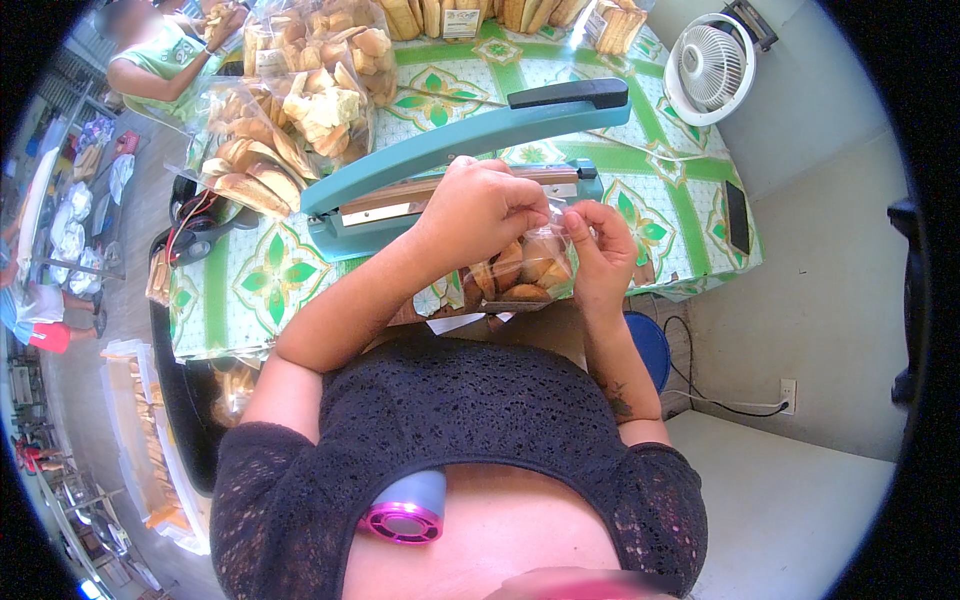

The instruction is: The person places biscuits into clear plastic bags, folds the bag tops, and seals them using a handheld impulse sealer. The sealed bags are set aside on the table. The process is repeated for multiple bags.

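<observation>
A clear plastic bag (522, 272) of browned bread slices hangs at the table's near edge, close to my body. Its gathered top is pinched in the fingertips of my left hand (480, 208), whose wrist bends in over the sealer's base. On the other side of the mouth, my right hand (600, 248) has thumb and fingers closed on the bag's edge. Just beyond the bag stands a teal bag sealer (470, 148), its long arm with a black handle lifted above the base. My left hand covers part of the sealing strip.
Large clear bags of bread (265, 150) crowd the far left of the patterned tablecloth (275, 285). More packed bread (530, 12) lines the back. A white fan (710, 70) and a dark phone (737, 217) are at right. Another person (165, 75) handles bread at upper left.
</observation>
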`<act>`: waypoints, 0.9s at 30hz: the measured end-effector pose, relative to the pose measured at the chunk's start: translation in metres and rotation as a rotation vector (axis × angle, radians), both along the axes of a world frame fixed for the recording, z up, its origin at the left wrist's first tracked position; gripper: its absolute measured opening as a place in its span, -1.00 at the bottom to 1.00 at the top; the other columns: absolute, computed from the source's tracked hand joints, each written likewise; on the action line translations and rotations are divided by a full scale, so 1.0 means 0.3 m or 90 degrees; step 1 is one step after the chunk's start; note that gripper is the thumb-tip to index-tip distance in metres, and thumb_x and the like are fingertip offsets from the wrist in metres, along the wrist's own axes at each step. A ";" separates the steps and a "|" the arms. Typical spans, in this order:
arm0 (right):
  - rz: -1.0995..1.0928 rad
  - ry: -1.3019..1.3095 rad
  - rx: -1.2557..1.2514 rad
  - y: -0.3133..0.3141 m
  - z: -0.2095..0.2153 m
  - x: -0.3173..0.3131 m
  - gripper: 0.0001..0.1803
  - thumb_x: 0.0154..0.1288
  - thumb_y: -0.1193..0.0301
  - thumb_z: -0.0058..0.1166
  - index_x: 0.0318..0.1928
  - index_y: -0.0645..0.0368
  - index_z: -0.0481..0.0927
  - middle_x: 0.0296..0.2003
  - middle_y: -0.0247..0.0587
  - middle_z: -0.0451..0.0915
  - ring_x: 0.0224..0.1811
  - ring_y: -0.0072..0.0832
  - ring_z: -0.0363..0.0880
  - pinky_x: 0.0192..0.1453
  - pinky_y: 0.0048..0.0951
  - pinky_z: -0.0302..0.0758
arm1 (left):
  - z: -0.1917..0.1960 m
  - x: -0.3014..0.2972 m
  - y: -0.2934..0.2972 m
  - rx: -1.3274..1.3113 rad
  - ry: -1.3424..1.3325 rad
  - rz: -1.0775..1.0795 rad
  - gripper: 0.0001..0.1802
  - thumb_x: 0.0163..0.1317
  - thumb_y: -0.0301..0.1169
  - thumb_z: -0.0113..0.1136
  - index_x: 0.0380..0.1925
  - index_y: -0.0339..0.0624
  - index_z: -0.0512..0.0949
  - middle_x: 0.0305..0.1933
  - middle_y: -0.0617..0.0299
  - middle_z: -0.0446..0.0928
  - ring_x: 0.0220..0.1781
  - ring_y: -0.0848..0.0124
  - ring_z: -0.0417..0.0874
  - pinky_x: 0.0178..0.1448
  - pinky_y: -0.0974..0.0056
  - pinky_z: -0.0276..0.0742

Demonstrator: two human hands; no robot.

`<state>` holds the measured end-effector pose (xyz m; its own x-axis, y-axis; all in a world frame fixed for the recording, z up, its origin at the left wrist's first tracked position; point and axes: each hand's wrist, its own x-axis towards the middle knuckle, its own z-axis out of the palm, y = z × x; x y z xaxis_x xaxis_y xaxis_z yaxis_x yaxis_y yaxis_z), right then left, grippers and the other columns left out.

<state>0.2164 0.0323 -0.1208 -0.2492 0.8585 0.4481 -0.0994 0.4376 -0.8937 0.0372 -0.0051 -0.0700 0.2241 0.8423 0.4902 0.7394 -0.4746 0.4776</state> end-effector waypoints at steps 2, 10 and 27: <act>-0.008 -0.027 0.033 0.001 0.005 0.004 -0.93 0.20 0.59 0.11 -0.29 0.26 0.55 -0.32 -0.32 0.55 -0.27 -0.63 0.46 -0.10 -0.57 0.41 | 0.000 0.000 -0.001 -0.008 0.000 -0.003 -0.89 0.01 -0.25 0.27 -0.50 0.02 0.61 -0.50 0.31 0.59 -0.35 0.27 0.58 -0.21 0.18 0.39; -0.010 0.003 0.027 -0.009 0.037 -0.008 -0.95 0.16 0.59 0.13 -0.33 0.24 0.57 -0.36 -0.32 0.56 -0.27 -0.60 0.47 0.13 -0.44 0.30 | 0.001 0.003 0.001 0.020 0.014 -0.013 -0.90 -0.01 -0.27 0.28 -0.52 0.00 0.61 -0.50 0.32 0.58 -0.35 0.29 0.58 -0.21 0.19 0.40; 0.044 -0.150 0.033 0.007 0.107 0.041 -0.83 0.03 0.50 0.26 -0.30 0.23 0.63 -0.32 -0.31 0.57 -0.21 -0.54 0.51 0.07 -0.42 0.35 | 0.027 -0.019 -0.045 -0.192 -0.166 0.015 -0.62 -0.20 -0.45 0.42 -0.31 -0.10 0.52 -0.50 0.34 0.62 -0.29 0.43 0.64 -0.03 0.32 0.42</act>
<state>0.2285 0.0344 -0.0886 -0.4094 0.8133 0.4135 0.0782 0.4829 -0.8722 0.0316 -0.0186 -0.0620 0.1043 0.9604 0.2585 0.5842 -0.2695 0.7656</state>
